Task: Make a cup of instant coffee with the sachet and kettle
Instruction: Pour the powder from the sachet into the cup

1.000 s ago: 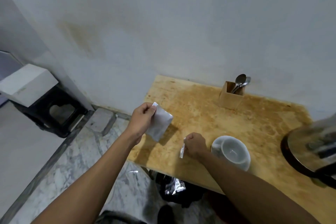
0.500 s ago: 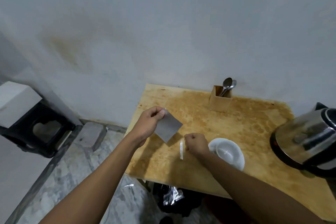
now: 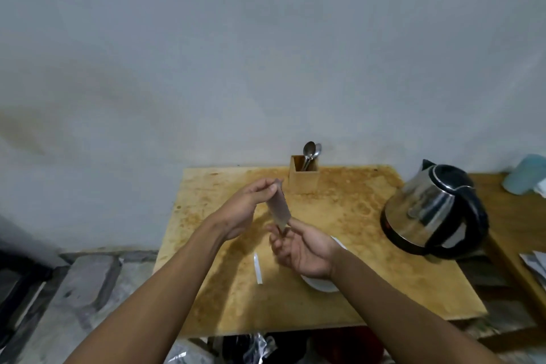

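Observation:
My left hand (image 3: pixel 248 207) pinches the top of a silver coffee sachet (image 3: pixel 279 210), which hangs blurred above the wooden table (image 3: pixel 339 298). My right hand (image 3: pixel 301 251) is under the sachet, its fingers closed on the lower corner. The white cup and saucer (image 3: pixel 320 285) are mostly hidden beneath my right hand. A torn white strip (image 3: pixel 258 268) lies on the table left of the cup. The steel kettle (image 3: pixel 434 210) with its black handle stands at the right.
A wooden holder (image 3: pixel 304 179) with two spoons (image 3: pixel 310 152) stands at the back edge by the wall. A pale blue container (image 3: pixel 524 174) sits on a second table at far right. Foil wrappers and dark items lie under the table.
The torn strip left my right hand and now lies on the table. My right hand rose to the sachet's lower end. The view swung right, showing the whole kettle.

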